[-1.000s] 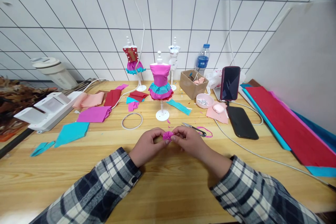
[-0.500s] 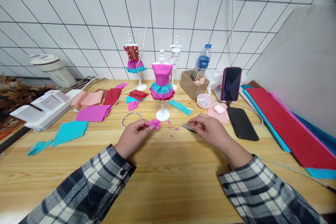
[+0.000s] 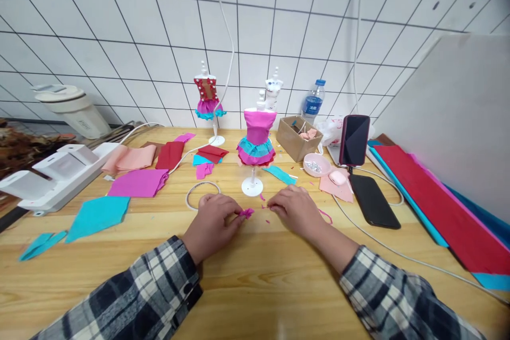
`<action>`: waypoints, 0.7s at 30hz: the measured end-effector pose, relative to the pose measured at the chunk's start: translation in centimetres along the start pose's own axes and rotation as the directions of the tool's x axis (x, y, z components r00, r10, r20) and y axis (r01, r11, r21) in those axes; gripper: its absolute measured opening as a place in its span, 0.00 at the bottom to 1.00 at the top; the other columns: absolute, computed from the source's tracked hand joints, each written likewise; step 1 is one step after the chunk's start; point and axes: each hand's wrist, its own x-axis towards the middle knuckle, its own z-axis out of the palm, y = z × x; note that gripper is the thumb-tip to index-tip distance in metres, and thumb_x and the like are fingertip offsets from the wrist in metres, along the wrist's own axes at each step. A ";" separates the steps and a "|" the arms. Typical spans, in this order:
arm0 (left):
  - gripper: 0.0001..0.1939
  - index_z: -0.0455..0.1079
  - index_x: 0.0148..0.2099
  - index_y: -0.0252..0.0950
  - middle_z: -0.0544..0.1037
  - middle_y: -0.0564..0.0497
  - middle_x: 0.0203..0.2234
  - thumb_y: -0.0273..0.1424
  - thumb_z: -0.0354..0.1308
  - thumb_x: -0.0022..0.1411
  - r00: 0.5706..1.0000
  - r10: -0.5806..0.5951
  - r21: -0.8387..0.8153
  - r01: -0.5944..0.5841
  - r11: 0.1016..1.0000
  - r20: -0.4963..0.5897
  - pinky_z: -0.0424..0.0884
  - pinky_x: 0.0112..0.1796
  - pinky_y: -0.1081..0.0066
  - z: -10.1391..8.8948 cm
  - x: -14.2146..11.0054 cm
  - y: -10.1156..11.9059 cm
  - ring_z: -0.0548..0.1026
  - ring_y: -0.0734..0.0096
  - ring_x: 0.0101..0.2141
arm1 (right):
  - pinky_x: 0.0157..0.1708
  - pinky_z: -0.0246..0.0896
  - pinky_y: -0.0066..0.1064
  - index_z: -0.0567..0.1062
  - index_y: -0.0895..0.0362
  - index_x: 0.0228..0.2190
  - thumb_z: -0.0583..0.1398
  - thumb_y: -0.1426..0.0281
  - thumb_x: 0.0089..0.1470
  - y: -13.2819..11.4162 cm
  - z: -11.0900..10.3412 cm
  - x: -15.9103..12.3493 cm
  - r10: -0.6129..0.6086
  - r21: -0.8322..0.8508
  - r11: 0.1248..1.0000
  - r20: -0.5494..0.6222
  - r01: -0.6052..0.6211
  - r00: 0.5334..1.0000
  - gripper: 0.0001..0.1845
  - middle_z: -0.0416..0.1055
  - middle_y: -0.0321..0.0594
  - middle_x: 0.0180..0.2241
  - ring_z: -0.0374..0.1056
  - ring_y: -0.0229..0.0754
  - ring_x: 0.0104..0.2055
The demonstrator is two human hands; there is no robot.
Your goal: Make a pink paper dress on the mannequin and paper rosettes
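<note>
My left hand (image 3: 214, 223) pinches a small magenta crepe paper rosette (image 3: 247, 213) between thumb and fingers, just above the table. Opposite it, the fingers of my right hand (image 3: 297, 211) are closed together near the tabletop; whatever is at their tips is too small to make out. Between the hands lie tiny magenta paper scraps (image 3: 262, 197). Behind them stands a mini dress form in a magenta bodice (image 3: 260, 125) and a ruffled turquoise, magenta and red skirt, on a white base (image 3: 252, 187). No scissors show now.
Folded crepe paper pieces (image 3: 139, 183) lie at left beside a white power strip (image 3: 71, 178). Behind are two more dress forms (image 3: 206, 90), a cardboard box (image 3: 292, 141) and a bottle (image 3: 313, 101). On the right are a bead dish (image 3: 317, 166), phones (image 3: 374, 199) and a cable (image 3: 418, 260).
The rosette has turned from face-on to edge-on in my left hand. My right hand has moved closer to the left, and the small scissors beside it have gone from sight. The view has shifted slightly.
</note>
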 end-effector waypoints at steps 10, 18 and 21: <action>0.09 0.74 0.35 0.40 0.80 0.52 0.32 0.37 0.56 0.63 1.000 -0.031 -0.030 0.031 0.999 0.002 0.57 0.41 0.60 0.1 -0.2 -0.4 0.75 0.65 0.37 | 0.43 0.56 0.32 0.79 0.51 0.38 0.58 0.65 0.60 0.6 1.2 2.4 0.025 0.119 0.993 -0.066 -0.017 0.998 0.09 0.77 0.36 0.38 0.67 0.41 0.42; 0.09 0.76 0.40 0.45 0.80 0.52 0.37 0.31 0.54 0.64 1.000 0.004 0.144 -0.008 0.990 0.022 0.56 0.42 0.57 -0.1 -0.1 -0.5 0.73 0.61 0.41 | 0.37 0.59 0.31 0.80 0.49 0.38 0.57 0.62 0.60 -1.5 1.0 1.3 0.031 0.004 1.000 0.019 -0.031 0.999 0.11 0.76 0.38 0.37 0.69 0.43 0.42; 0.14 0.76 0.41 0.45 0.80 0.51 0.39 0.24 0.52 0.62 1.000 0.023 0.197 -0.023 0.980 0.003 0.56 0.43 0.55 -0.5 -0.4 -0.8 0.72 0.60 0.42 | 0.39 0.61 0.30 0.80 0.50 0.38 0.54 0.66 0.62 -1.0 0.4 0.6 -0.019 0.073 0.997 0.072 0.014 0.997 0.13 0.76 0.38 0.37 0.69 0.41 0.42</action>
